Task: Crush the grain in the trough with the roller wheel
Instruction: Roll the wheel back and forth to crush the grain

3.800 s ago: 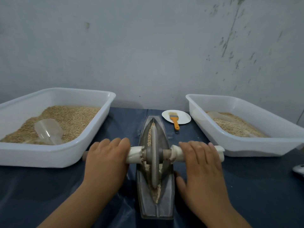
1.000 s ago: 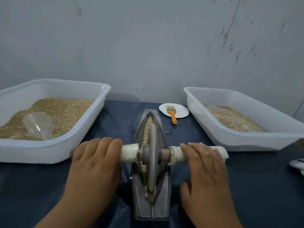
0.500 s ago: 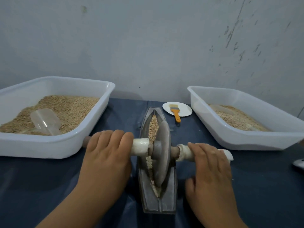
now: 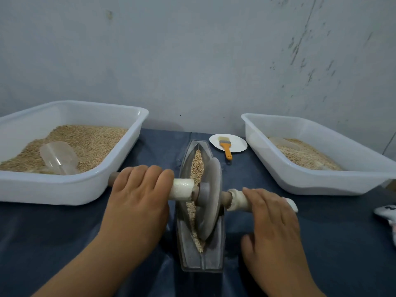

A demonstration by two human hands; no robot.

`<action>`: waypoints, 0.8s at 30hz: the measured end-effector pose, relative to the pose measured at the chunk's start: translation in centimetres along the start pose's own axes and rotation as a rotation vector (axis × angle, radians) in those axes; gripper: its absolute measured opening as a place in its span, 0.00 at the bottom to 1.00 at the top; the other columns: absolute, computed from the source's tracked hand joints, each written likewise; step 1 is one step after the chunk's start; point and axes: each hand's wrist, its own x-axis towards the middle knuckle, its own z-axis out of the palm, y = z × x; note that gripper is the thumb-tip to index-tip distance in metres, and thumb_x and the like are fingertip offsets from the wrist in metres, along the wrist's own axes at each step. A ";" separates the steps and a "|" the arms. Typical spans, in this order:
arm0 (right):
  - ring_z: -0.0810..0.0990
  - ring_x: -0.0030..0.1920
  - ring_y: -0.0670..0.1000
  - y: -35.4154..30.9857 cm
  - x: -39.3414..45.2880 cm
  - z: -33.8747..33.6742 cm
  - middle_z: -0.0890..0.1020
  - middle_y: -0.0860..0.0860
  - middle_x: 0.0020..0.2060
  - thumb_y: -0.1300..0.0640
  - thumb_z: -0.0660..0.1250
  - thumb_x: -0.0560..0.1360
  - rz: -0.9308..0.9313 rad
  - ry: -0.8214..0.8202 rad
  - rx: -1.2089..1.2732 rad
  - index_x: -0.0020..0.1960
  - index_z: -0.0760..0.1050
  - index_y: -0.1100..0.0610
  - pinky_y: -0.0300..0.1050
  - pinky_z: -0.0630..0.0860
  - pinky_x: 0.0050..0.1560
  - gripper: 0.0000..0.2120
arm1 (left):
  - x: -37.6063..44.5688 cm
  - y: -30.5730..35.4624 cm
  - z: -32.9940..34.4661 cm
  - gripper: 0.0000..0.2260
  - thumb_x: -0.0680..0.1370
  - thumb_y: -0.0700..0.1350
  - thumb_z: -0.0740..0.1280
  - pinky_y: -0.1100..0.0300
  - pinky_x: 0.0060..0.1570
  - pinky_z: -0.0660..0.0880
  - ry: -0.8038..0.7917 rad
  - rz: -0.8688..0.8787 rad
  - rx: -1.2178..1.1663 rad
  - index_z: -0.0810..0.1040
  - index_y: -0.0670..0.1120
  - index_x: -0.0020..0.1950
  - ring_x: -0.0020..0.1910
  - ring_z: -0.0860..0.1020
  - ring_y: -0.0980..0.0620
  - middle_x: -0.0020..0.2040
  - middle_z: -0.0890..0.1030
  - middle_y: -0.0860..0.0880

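Roller wheel sits in the trough, mid-length, tilted so its top leans toward my right. Grain lies in a line along the groove, whole-looking at the far end, paler and finer near the wheel's near edge.

My left hand lies palm-down over the left handle, fingers draped over the top; I can't tell if they wrap under. My right hand rests on the right handle the same way, fingers fairly straight, thumb off to the side on the cloth side. Nothing pinched, more a palm-roll hold.

To do this well I judge: level the axle first so the rim tracks the groove bottom, not the wall. Press evenly with both palms, roll full length, far tip to near tip. Uneven push probably tips the wheel further and spills grain onto the blue cloth.
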 end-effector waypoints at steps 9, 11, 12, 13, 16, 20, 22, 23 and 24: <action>0.54 0.74 0.50 -1.0 4.1 -0.4 0.61 0.48 0.72 0.59 0.65 0.71 -0.005 -0.156 -0.111 0.77 0.55 0.49 0.47 0.35 0.77 0.37 | 2.8 -0.8 1.2 0.13 0.69 0.40 0.70 0.51 0.49 0.68 -0.300 -0.120 0.034 0.75 0.46 0.52 0.45 0.73 0.44 0.45 0.75 0.47; 0.54 0.74 0.50 -1.2 3.7 -0.5 0.61 0.48 0.71 0.58 0.65 0.71 -0.004 -0.179 -0.136 0.77 0.55 0.49 0.49 0.37 0.77 0.37 | 2.2 -1.1 1.1 0.13 0.69 0.39 0.71 0.50 0.47 0.69 -0.286 -0.108 0.021 0.75 0.45 0.51 0.43 0.73 0.43 0.44 0.75 0.47; 0.58 0.73 0.51 -1.2 3.1 -0.7 0.64 0.49 0.70 0.60 0.66 0.69 -0.005 -0.172 -0.133 0.76 0.59 0.51 0.51 0.41 0.78 0.37 | 1.6 -1.2 1.0 0.13 0.68 0.39 0.72 0.49 0.46 0.69 -0.254 -0.099 0.011 0.76 0.45 0.51 0.42 0.73 0.43 0.43 0.75 0.47; 0.62 0.72 0.53 -1.2 2.4 -0.9 0.67 0.50 0.68 0.61 0.69 0.66 -0.010 -0.144 -0.112 0.74 0.63 0.53 0.54 0.46 0.78 0.37 | 0.9 -1.2 0.8 0.12 0.68 0.38 0.71 0.49 0.45 0.69 -0.207 -0.091 0.001 0.76 0.44 0.50 0.42 0.73 0.43 0.42 0.75 0.47; 0.68 0.68 0.57 -0.9 0.9 -0.7 0.72 0.53 0.64 0.63 0.72 0.62 -0.058 -0.026 -0.072 0.70 0.69 0.56 0.58 0.55 0.73 0.37 | -0.7 -1.0 0.4 0.11 0.67 0.39 0.68 0.49 0.44 0.68 -0.107 -0.075 -0.014 0.75 0.45 0.49 0.41 0.72 0.44 0.42 0.74 0.48; 0.64 0.69 0.55 -0.9 2.0 -0.4 0.70 0.53 0.66 0.64 0.72 0.64 -0.029 -0.081 -0.110 0.72 0.67 0.55 0.58 0.54 0.76 0.37 | 0.0 -0.9 0.7 0.14 0.65 0.38 0.72 0.50 0.43 0.68 -0.141 -0.097 0.009 0.75 0.45 0.48 0.40 0.72 0.44 0.41 0.74 0.47; 0.58 0.73 0.52 -1.1 3.3 -0.4 0.64 0.50 0.70 0.60 0.69 0.68 -0.012 -0.154 -0.155 0.75 0.60 0.52 0.54 0.43 0.78 0.37 | 1.1 -0.9 1.0 0.13 0.65 0.39 0.72 0.51 0.43 0.67 -0.192 -0.109 0.017 0.75 0.45 0.48 0.40 0.72 0.44 0.41 0.74 0.47; 0.55 0.74 0.51 -1.2 3.8 -0.4 0.61 0.49 0.71 0.58 0.67 0.70 -0.008 -0.170 -0.171 0.76 0.56 0.50 0.51 0.39 0.77 0.37 | 1.6 -0.9 1.1 0.13 0.66 0.39 0.72 0.51 0.43 0.67 -0.217 -0.118 0.017 0.75 0.45 0.48 0.41 0.72 0.44 0.41 0.74 0.47; 0.54 0.74 0.51 -1.3 4.1 -0.4 0.60 0.48 0.72 0.57 0.66 0.71 -0.007 -0.176 -0.178 0.77 0.55 0.49 0.50 0.37 0.77 0.37 | 1.9 -0.8 1.2 0.12 0.67 0.40 0.71 0.52 0.44 0.66 -0.237 -0.129 0.017 0.75 0.45 0.48 0.41 0.72 0.44 0.42 0.74 0.47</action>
